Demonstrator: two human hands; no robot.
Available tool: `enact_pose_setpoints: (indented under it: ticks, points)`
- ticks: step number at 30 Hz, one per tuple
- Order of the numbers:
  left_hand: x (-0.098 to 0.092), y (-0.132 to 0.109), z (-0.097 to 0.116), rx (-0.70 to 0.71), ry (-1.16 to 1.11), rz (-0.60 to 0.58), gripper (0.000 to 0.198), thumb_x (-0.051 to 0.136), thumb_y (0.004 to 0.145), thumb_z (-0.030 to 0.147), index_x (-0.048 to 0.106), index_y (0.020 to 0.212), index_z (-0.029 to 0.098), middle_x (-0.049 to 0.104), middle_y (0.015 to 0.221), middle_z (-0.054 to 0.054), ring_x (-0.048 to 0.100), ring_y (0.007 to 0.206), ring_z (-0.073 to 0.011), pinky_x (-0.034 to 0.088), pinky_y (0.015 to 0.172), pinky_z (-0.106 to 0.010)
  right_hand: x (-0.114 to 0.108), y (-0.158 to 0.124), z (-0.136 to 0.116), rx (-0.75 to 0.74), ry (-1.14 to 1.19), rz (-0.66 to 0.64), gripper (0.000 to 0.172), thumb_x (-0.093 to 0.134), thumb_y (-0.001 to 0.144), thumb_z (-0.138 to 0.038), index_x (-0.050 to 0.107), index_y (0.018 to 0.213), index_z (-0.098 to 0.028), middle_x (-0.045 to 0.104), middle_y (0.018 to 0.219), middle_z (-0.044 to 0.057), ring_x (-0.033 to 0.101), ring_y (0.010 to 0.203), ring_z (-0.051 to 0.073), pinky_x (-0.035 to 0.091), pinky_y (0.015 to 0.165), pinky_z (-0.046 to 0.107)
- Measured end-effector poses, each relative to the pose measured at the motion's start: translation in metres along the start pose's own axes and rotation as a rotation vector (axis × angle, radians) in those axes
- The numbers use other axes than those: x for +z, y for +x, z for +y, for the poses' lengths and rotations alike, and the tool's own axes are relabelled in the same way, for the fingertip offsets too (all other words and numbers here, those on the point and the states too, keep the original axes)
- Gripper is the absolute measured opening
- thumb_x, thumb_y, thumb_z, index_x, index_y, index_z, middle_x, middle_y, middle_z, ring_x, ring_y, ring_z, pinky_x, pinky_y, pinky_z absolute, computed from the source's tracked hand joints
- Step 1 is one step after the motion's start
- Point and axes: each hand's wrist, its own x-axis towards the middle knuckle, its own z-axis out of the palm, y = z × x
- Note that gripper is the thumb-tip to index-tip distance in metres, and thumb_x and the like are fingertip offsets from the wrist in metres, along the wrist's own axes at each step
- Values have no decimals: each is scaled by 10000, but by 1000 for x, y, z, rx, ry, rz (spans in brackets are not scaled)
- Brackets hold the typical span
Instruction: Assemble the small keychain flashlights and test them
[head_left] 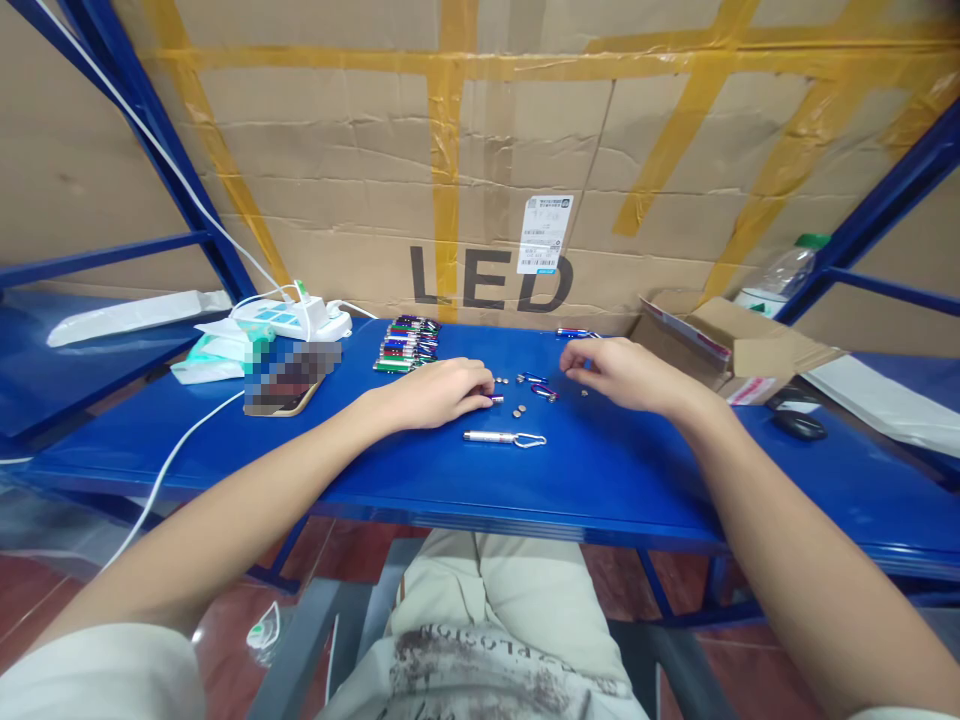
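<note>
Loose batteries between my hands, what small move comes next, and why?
Probably lower the right hand onto the button battery by its fingertips and pinch it. The left hand grips a purple-tipped piece, more batteries lie loose between the hands, and the silver flashlight lies untouched.

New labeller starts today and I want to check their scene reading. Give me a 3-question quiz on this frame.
1. Multiple choice: what lies on the blue table nearest the person, between the hands? A) silver keychain flashlight B) scissors C) screwdriver
2. True or false: the right hand rests inside the open cardboard box.
3. In a few words: where is the heap of keychain flashlights relative to the left hand?
Key: 1 A. 2 False: it is over the table, left of the box. 3 Behind it, toward the cardboard wall.
</note>
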Motion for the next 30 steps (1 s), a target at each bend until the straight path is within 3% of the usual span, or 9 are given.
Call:
enact_pose_setpoints:
  ticks: [4, 10, 13, 21, 30]
  points:
    - [0, 0, 0, -1, -10, 1, 255, 550, 1130, 369, 707, 1190, 178, 727, 1181, -105, 690, 1103, -265, 516, 949, -372, -4, -2, 12, 78, -62, 45, 147, 544, 999, -302, 684, 992, -259, 797, 966, 65, 707, 853, 258, 463, 776, 350]
    - [1, 1, 0, -23, -6, -2, 231, 562, 1127, 355, 703, 1189, 182, 726, 1181, -96, 690, 1110, -266, 509, 946, -363, -1, -4, 30, 194, -11, -232, 116, 712, 914, -366, 735, 958, -260, 811, 957, 62, 737, 844, 271, 510, 745, 356]
    - [0, 1, 1, -26, -7, -6, 229, 569, 1126, 357, 700, 1186, 179, 723, 1186, -96, 690, 1111, -266, 509, 952, -366, 1, -4, 33, 197, -11, -262, 89, 704, 909, -333, 731, 935, -253, 817, 959, 68, 738, 849, 267, 519, 739, 356]
    - [-1, 1, 3, -23, 8, -11, 236, 561, 1130, 363, 697, 1172, 175, 722, 1173, -98, 690, 1100, -266, 506, 952, -367, 2, -4, 14, 134, 101, -282, 200, 712, 912, -448, 713, 920, -248, 798, 909, 62, 709, 802, 246, 495, 710, 341]
    - [0, 1, 2, -21, 2, -3, 239, 560, 1128, 365, 695, 1182, 176, 725, 1179, -96, 690, 1105, -263, 506, 956, -362, -3, -5, -5, 42, 273, -422, 294, 693, 855, -488, 713, 938, -207, 779, 955, 66, 649, 817, 226, 482, 717, 325]
